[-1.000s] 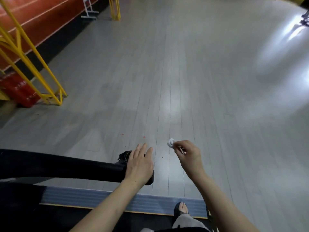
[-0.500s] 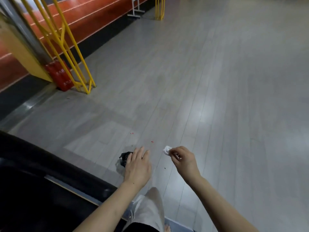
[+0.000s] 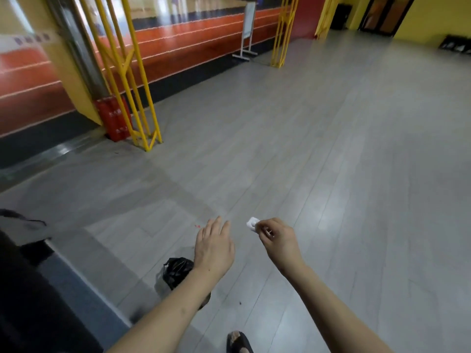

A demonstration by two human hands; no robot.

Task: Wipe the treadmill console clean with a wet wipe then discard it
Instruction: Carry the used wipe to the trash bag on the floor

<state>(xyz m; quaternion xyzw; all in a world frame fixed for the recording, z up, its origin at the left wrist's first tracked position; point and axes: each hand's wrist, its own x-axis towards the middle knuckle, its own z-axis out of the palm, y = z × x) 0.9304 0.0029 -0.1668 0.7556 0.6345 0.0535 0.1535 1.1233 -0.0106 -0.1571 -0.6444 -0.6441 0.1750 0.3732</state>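
Grey plank floor (image 3: 318, 154) with a few things standing on it.

A crumpled black bag (image 3: 175, 272) sits on the planks near the dark treadmill edge (image 3: 76, 296) at lower left. Farther off, a yellow metal frame (image 3: 132, 80) stands beside a red box (image 3: 114, 118) at the wall; a second yellow frame (image 3: 283, 31) and a white sign stand (image 3: 246, 31) stand at the back.

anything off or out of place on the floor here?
Minor only. A few small red specks lie on the grey floor just ahead of the left hand, and a dark speck sits between the forearms. Nothing looks spilled or damaged.
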